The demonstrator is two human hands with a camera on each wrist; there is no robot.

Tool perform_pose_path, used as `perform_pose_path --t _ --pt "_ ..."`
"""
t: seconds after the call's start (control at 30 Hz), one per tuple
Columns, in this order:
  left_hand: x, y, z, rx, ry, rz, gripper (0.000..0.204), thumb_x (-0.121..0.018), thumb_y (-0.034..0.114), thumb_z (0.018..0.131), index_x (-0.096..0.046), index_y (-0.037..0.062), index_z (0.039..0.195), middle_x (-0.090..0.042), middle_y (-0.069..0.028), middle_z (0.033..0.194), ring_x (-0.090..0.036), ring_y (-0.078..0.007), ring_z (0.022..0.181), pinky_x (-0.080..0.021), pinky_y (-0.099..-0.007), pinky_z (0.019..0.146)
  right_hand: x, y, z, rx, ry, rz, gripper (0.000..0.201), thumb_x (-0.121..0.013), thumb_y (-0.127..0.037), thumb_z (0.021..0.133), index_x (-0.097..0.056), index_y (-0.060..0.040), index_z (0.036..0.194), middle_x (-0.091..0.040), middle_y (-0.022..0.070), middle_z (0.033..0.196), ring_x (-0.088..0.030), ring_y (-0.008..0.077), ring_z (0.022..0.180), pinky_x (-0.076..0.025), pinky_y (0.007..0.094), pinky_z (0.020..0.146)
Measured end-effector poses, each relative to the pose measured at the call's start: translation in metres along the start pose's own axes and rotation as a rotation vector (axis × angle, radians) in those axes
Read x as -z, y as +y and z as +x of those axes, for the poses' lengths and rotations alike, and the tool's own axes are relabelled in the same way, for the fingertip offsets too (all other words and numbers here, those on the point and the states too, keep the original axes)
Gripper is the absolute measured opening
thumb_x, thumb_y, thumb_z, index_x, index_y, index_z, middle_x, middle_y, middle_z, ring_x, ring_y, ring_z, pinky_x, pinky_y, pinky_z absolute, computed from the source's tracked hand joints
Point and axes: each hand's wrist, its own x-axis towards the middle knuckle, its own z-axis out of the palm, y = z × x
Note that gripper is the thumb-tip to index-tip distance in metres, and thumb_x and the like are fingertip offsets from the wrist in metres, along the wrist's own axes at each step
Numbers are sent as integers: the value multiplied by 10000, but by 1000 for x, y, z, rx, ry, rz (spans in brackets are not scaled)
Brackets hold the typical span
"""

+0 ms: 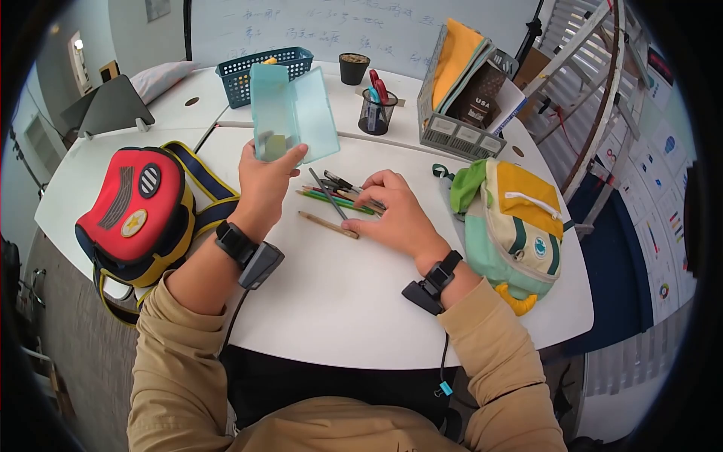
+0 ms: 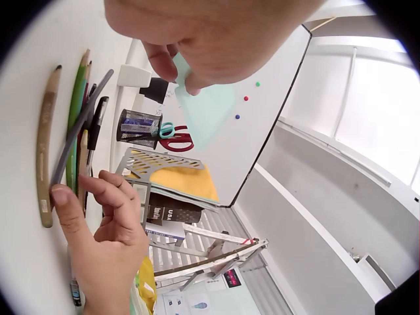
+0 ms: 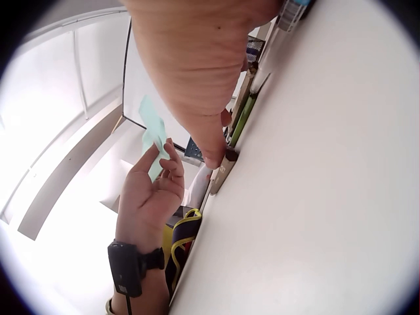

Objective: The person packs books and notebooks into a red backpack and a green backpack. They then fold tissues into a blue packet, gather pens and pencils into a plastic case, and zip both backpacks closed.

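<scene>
Reaches with the right hand [image 1: 398, 215] to the pencils [image 1: 335, 200] and pens [image 1: 343, 181] on the table [image 1: 324, 301], with thumb and fingers bent and apart, and with the thumb at, perhaps against, the near end of the gray stick [image 1: 327, 193]. Has the red bag [image 1: 139, 200] on the left and the green bag [image 1: 527, 226] on the right. Holds the open case [image 1: 315, 113] above the table in the left hand [image 1: 263, 181], with thumb and fingers clamped on its near end. Farther off, has the rack [image 1: 459, 139], cup [image 1: 375, 117], basket [image 1: 235, 84] and pot [image 1: 354, 71], then the whiteboard [image 1: 324, 26] behind.
</scene>
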Motion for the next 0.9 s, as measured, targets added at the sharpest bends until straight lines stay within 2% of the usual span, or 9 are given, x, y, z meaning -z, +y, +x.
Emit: perform_pose_path --t 0.1,0.2,0.3,0.4,0.5,0.6,0.7,0.8,0.9 --pt "-6 10 -9 19 12 0 752 -972 170 956 -541 -17 1543 -733 -127 1385 -730 -211 1194 -607 -374 937 -1 1 1 37 5 -41 308 -1032 -256 816 -853 -49 957 -679 103 1305 -620 324 1334 -587 432 1073" --pt "-5 14 -10 36 -62 -13 745 -976 160 946 -550 -22 1530 -748 -131 1352 -736 -207 1177 -610 -363 924 -3 9 1 100 -22 -44 236 -995 -212 843 -841 -44 907 -687 111 1322 -620 332 1337 -581 435 1087" --pt "-5 18 -12 52 -90 5 755 -968 131 934 -509 -71 1499 -746 -166 1312 -766 -216 1104 -652 -352 875 -5 15 2 174 -9 -80 152 -931 -152 885 -829 -41 873 -691 127 1343 -616 341 1341 -578 434 1091" --pt "-6 11 -11 -9 -73 4 683 -948 119 954 -531 -70 1460 -746 -170 1311 -770 -206 1066 -653 -349 859 -5 13 3 184 43 -73 108 -885 -76 888 -793 -34 926 -705 127 1333 -663 327 1272 -574 422 1082" --pt "-6 3 -7 -70 -23 11 653 -910 84 980 -505 -69 1469 -734 -170 1304 -756 -193 1034 -650 -347 839 -6 8 7 171 162 84 106 -838 -75 961 -743 -30 972 -728 108 1304 -717 287 1160 -603 385 1003" --pt "-3 -6 -3 -120 27 57 636 -866 48 1006 -469 -62 1491 -716 -167 1302 -737 -183 1016 -647 -338 827 -13 20 11 165 262 351 139 -789 -108 1076 -681 -36 1126 -754 80 1178 -747 184 945 -617 326 861" --pt "-1 -9 -1 -89 -16 94 669 -847 62 1039 -450 6 1574 -681 -138 1402 -717 -197 1183 -656 -354 924 -13 15 8 19 341 696 166 -692 -189 1191 -622 -46 1239 -739 70 1032 -706 120 789 -586 282 703" --pt "-3 -7 -8 -121 -112 114 663 -824 75 1060 -441 25 1599 -681 -136 1403 -709 -186 1186 -653 -353 908 -10 11 9 46 509 814 221 -638 -261 1230 -572 -60 1295 -710 69 943 -662 130 676 -544 279 607" --pt "-9 -8 -14 -79 -222 143 595 -754 200 1144 -442 52 1628 -676 -124 1426 -697 -177 1207 -649 -350 905 -7 13 10 43 577 832 260 -596 -327 1247 -556 -70 1257 -676 58 865 -647 134 648 -522 290 578"
